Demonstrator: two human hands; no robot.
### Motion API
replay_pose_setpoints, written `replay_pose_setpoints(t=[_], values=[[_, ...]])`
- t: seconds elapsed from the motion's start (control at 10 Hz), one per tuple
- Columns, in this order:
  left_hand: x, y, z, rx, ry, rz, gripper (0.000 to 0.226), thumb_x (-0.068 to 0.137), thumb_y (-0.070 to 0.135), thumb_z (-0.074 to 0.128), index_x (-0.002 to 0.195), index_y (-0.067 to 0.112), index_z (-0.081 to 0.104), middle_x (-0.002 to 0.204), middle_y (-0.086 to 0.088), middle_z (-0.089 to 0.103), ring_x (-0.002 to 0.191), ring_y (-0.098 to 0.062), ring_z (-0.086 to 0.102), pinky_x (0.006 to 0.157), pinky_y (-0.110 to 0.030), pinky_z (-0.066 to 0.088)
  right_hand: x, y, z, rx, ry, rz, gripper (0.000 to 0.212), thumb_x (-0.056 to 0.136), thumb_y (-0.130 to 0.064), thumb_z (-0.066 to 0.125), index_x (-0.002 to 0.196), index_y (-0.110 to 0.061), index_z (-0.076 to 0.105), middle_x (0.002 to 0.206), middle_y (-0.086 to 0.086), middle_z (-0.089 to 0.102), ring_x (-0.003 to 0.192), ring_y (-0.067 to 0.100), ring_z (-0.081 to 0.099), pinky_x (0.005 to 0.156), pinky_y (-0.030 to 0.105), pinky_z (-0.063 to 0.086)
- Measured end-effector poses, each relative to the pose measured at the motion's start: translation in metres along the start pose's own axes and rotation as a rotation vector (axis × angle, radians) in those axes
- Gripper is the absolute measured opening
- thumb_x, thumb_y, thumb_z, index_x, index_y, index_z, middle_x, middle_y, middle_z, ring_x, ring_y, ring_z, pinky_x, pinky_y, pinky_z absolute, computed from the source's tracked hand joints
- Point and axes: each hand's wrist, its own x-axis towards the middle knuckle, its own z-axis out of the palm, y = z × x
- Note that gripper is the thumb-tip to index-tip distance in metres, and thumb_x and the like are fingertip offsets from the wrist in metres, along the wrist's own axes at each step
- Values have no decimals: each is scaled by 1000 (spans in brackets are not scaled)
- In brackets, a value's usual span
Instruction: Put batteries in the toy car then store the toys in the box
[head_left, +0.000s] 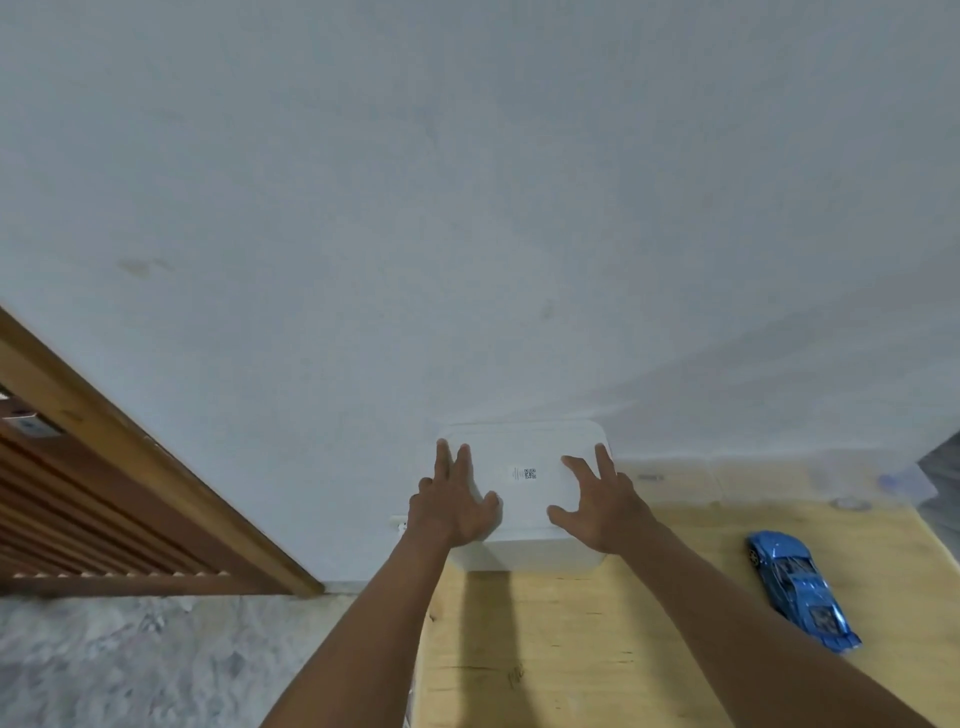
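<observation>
1. Head view, hands: both hands are lying spread on the lid of the white rectangular plastic box (524, 493). The left hand (452, 506) is covering the lid's left edge and the right hand (597, 506) its right edge, fingers apart and flat, clamped on nothing.
2. Head view, layout: the box is sitting at the far end of the pale wooden table (597, 649), close against the grey-white wall (467, 208). The shiny blue toy car (800, 590) is lying well apart to the right, outside the box, untouched.
3. Risk, lid: the box looks closed, so pressing it tighter now would probably be sealing it before the car is stored.
4. Risk, sliding: uneven pushing could be shifting the light box toward the table's left edge, which it is already sitting near.
5. Risk, batteries: none are showing here, and the car's underside is hidden, so I cannot tell whether they are fitted; storing it now might be skipping that step.
</observation>
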Motion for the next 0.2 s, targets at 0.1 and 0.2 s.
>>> replay_pose_setpoints(t=[0.1, 0.2], values=[[-1, -16, -3, -124, 9, 81, 91, 97, 59, 50, 164, 36, -6, 170, 2, -22, 156, -42, 12, 122, -57, 25, -10, 7, -17, 74, -44, -63, 87, 86, -57, 65, 157, -42, 18, 170, 2, -2, 155, 33, 10, 121, 47, 26], [-35, -57, 8, -340, 333, 222, 73, 99, 57, 51, 162, 42, 16, 173, 5, 5, 158, -21, 14, 125, -43, 26, -45, 13, -65, 316, 206, -328, 59, 91, -36, 72, 142, -46, 44, 155, -9, 44, 146, 14, 38, 113, 12, 30]])
